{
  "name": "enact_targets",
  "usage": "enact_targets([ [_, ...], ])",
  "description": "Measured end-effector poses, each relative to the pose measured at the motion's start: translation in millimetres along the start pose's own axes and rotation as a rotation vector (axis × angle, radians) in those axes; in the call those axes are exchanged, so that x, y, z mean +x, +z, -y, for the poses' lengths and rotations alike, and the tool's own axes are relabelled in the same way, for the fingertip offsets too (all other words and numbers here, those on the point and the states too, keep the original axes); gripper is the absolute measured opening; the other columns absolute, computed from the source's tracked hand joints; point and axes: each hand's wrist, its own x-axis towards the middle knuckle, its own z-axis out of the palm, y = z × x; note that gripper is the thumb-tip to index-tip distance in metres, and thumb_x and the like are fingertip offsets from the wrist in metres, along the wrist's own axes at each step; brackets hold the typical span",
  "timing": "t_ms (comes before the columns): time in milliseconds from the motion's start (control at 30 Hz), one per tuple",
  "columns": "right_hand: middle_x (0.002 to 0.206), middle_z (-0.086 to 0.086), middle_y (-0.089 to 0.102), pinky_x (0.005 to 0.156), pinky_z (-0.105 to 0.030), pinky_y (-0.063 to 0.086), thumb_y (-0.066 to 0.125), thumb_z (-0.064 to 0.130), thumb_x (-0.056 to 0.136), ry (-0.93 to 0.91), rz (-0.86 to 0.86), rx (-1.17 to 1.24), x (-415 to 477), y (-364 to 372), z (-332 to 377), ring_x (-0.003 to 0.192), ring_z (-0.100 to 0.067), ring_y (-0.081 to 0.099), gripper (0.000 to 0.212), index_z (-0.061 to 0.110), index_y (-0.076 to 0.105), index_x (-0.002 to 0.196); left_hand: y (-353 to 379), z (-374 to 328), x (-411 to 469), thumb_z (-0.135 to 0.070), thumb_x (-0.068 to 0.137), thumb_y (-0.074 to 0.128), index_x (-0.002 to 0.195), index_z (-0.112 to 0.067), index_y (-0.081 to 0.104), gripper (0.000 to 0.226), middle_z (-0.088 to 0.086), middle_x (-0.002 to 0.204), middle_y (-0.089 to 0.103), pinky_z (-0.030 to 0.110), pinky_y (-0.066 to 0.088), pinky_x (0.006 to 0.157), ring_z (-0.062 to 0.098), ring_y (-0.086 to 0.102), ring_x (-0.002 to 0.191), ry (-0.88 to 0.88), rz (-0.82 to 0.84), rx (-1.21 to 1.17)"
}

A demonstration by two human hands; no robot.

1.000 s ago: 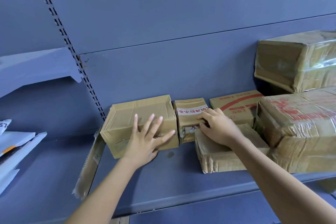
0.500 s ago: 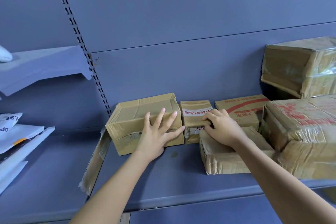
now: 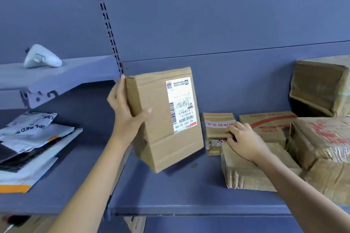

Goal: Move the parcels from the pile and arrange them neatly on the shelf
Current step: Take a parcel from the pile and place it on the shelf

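Shelf [image 3: 170, 191] holds taped boxes; left hand [image 3: 125, 111] grips labelled box [image 3: 162, 117], right hand [image 3: 244, 140] rests open on small box [image 3: 216, 128].

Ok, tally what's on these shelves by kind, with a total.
Cardboard boxes: 6, namely the held box, small box, flat box, red-print box, taped box, top box
Mailer bags: at least 3, overlapping
Scanner: 1
Total: at least 10
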Motion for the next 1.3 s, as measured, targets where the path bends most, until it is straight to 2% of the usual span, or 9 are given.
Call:
enact_targets([
  [100,0.124,0.002,0.052,0.081,-0.036,0.044,0.045,0.029,0.096,-0.021,-0.017,-0.043,-0.9,0.0,0.4,0.111,-0.023,0.044,0.032,0.018,0.055,0.124,0.2,15.2,-19.4,-0.053,0.056,0.062,0.144,-0.046,0.015,0.100,-0.016,0.137,0.019,0.045,0.019,0.119,0.006,0.012,0.142,-0.140,0.060,-0.077],
  [433,0.101,-0.003,0.060,0.075,-0.038,0.043,0.059,0.015,0.085,-0.054,-0.270,0.058,-14.7,-18.2,19.0,0.098,-0.031,0.056,0.022,0.012,0.065,0.106,-11.5,31.6,-44.1,-0.051,0.053,0.065,0.142,-0.052,0.023,0.099,-0.011,0.140,0.020,0.052,0.028,0.114,0.016,0.027,0.139,-0.311,0.005,-0.136],
  [600,0.139,0.015,0.040,0.104,-0.025,0.036,0.076,0.023,0.074,0.078,-0.304,1.170,-71.1,-36.5,101.8,0.131,0.001,0.039,0.079,0.035,0.031,0.138,-4.5,21.1,-42.3,-0.043,0.059,0.063,0.142,-0.052,0.024,0.093,-0.012,0.151,0.022,0.049,0.041,0.105,0.001,0.043,0.130,-0.227,-0.245,-0.385],
  [700,0.150,0.013,0.027,0.110,-0.038,0.035,0.081,0.047,0.045,0.214,-0.165,1.582,-90.7,-29.0,136.8,0.137,-0.010,0.037,0.112,0.048,0.015,0.136,6.7,1.7,-35.9,-0.036,0.066,0.061,0.138,-0.053,0.030,0.080,-0.004,0.152,0.032,0.055,0.045,0.097,0.024,0.042,0.135,-0.185,-0.369,-0.628],
  [800,0.146,0.018,0.040,0.105,-0.055,0.039,0.091,0.059,0.030,0.201,0.045,1.853,-92.9,-20.2,150.0,0.126,-0.011,0.052,0.132,0.053,0.014,0.137,29.4,-16.2,-51.0,-0.034,0.067,0.062,0.141,-0.046,0.027,0.082,0.001,0.150,0.037,0.055,0.041,0.102,0.029,0.043,0.133,-0.164,-0.413,-0.658],
  [967,0.134,0.011,0.059,0.095,-0.042,0.053,0.084,0.045,0.050,0.162,0.062,1.901,-96.4,-15.2,121.8,0.118,-0.009,0.060,0.095,0.040,0.040,0.134,52.3,-19.0,-93.4,-0.027,0.059,0.071,0.137,-0.035,0.023,0.093,0.003,0.140,0.044,0.035,0.049,0.093,0.015,0.053,0.119,-0.153,-0.338,-0.744],
  [1133,0.139,0.004,0.054,0.092,-0.041,0.053,0.091,0.049,0.049,0.021,0.049,1.795,-82.8,-32.7,106.0,0.126,-0.017,0.055,0.109,0.039,0.034,0.142,41.4,-9.2,-101.0,-0.041,0.047,0.089,0.136,-0.018,0.034,0.107,0.005,0.124,0.058,0.032,0.055,0.076,0.020,0.060,0.100,-0.390,-0.258,-0.914],
  [1233,0.141,0.001,0.053,0.095,-0.045,0.052,0.091,0.050,0.046,0.015,-0.008,1.716,-64.9,-59.0,87.0,0.123,-0.021,0.057,0.118,0.033,0.032,0.146,34.6,-4.9,-104.0,-0.045,0.054,0.076,0.112,-0.025,0.049,0.067,-0.007,0.112,0.064,0.039,0.046,0.091,0.014,0.060,0.099,-0.458,-0.255,-0.876],
  [1300,0.142,0.001,0.051,0.092,-0.042,0.053,0.090,0.050,0.044,0.002,-0.050,1.636,-55.8,-78.5,67.2,0.123,-0.020,0.057,0.116,0.032,0.035,0.145,26.9,-3.8,-106.6,-0.058,0.050,0.082,0.121,-0.021,0.048,0.088,-0.004,0.125,0.058,0.037,0.043,0.096,0.015,0.056,0.112,-0.479,-0.245,-0.840],
])
